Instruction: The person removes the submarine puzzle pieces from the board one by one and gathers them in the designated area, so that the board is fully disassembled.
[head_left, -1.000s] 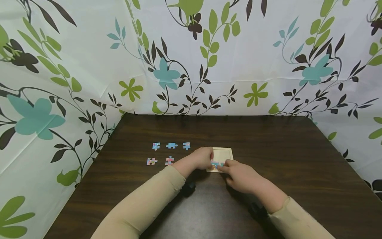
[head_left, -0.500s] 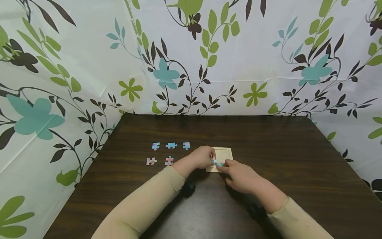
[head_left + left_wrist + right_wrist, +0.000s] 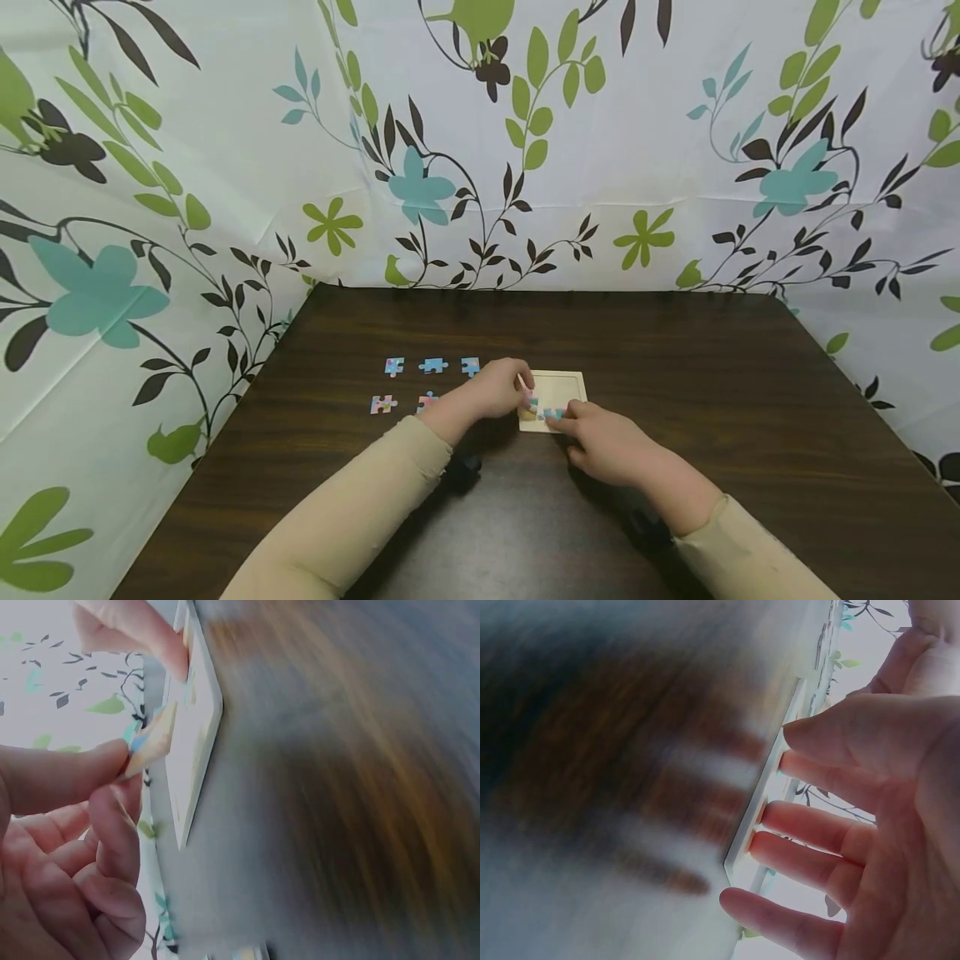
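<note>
My left hand [image 3: 497,390] pinches a jigsaw piece [image 3: 154,741] between thumb and fingers. The piece is tilted, just above the left side of a small pale wooden puzzle tray [image 3: 561,379]. Inside that tray, along its near edge, lies another blue jigsaw piece [image 3: 553,413]. My right hand [image 3: 609,443] rests at the tray's near right corner, its fingertips on the piece there and on the frame. Its fingers are extended in the right wrist view, where the thumb [image 3: 817,735] hides part of the tray.
Left of the tray, loose jigsaw pieces lie in two rows on the dark wood table [image 3: 712,367]. The far row has a corner piece [image 3: 393,367]; the near row has a pink piece [image 3: 382,405]. My left forearm partly covers the near row. A patterned cloth [image 3: 480,167] hangs behind.
My left hand has tilted the piece up out of the tray's near left part and drawn it slightly left. The right hand has stayed in place.
</note>
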The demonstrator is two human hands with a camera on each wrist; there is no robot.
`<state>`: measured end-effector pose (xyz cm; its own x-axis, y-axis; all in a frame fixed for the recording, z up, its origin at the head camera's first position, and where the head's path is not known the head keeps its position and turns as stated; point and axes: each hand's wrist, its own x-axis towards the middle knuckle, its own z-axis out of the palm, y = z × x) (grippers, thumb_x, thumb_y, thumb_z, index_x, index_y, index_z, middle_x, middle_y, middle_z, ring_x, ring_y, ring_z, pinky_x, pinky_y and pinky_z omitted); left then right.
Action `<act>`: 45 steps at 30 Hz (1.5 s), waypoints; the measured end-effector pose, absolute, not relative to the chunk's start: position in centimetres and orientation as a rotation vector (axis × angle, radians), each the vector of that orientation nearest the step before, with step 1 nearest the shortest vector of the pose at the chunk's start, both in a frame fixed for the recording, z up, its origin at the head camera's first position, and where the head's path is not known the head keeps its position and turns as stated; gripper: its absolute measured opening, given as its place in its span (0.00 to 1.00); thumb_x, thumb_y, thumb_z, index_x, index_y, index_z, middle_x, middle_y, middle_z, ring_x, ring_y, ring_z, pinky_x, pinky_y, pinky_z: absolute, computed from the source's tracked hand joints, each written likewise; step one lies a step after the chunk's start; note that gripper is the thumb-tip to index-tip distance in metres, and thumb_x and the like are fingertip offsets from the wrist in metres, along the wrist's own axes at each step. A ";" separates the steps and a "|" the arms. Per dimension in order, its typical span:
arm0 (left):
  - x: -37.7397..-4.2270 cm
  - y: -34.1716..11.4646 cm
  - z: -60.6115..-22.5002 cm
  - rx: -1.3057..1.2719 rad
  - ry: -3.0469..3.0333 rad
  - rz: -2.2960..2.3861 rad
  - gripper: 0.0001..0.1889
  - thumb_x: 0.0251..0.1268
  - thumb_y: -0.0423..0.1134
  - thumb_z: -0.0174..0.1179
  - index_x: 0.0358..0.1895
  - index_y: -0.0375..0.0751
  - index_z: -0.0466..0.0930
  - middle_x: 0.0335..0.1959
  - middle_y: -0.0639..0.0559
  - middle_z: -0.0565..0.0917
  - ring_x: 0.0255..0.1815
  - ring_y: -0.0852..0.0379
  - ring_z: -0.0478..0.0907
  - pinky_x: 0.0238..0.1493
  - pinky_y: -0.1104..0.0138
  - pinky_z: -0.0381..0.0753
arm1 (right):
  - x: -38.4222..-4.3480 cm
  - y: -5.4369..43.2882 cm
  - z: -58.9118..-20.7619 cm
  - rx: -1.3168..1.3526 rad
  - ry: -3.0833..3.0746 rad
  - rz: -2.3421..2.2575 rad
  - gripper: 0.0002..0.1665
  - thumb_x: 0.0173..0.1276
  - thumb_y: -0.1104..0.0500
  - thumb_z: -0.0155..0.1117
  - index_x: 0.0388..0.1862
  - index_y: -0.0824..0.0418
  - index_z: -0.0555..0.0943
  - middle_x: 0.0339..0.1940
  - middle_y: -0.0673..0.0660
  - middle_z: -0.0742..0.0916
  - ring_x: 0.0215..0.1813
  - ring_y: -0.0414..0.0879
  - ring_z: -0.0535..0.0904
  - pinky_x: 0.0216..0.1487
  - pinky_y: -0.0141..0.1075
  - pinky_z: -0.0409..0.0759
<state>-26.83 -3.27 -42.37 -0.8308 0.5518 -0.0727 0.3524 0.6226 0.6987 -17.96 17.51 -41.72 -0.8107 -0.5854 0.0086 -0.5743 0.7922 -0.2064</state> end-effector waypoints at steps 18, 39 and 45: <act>-24.5 -13.2 -39.7 0.531 2.551 1.152 0.07 0.61 0.32 0.69 0.27 0.41 0.80 0.24 0.52 0.80 0.21 0.55 0.73 0.23 0.65 0.73 | -17.8 17.3 -41.8 -0.923 2.909 -0.317 0.30 0.62 0.64 0.66 0.65 0.60 0.78 0.39 0.49 0.75 0.31 0.40 0.65 0.27 0.34 0.66; -21.9 -23.0 -40.6 0.359 2.559 1.097 0.07 0.57 0.29 0.69 0.26 0.37 0.80 0.22 0.52 0.76 0.26 0.55 0.68 0.28 0.62 0.68 | -17.8 17.2 -41.9 -0.907 2.939 -0.300 0.30 0.61 0.64 0.65 0.65 0.60 0.78 0.42 0.50 0.77 0.32 0.40 0.67 0.29 0.34 0.68; -21.7 -24.3 -41.3 0.331 2.583 1.045 0.07 0.57 0.29 0.69 0.24 0.38 0.80 0.21 0.54 0.77 0.26 0.55 0.67 0.29 0.62 0.65 | -17.8 17.2 -41.9 -0.902 2.942 -0.294 0.29 0.61 0.63 0.66 0.64 0.60 0.79 0.42 0.51 0.77 0.33 0.41 0.67 0.30 0.35 0.69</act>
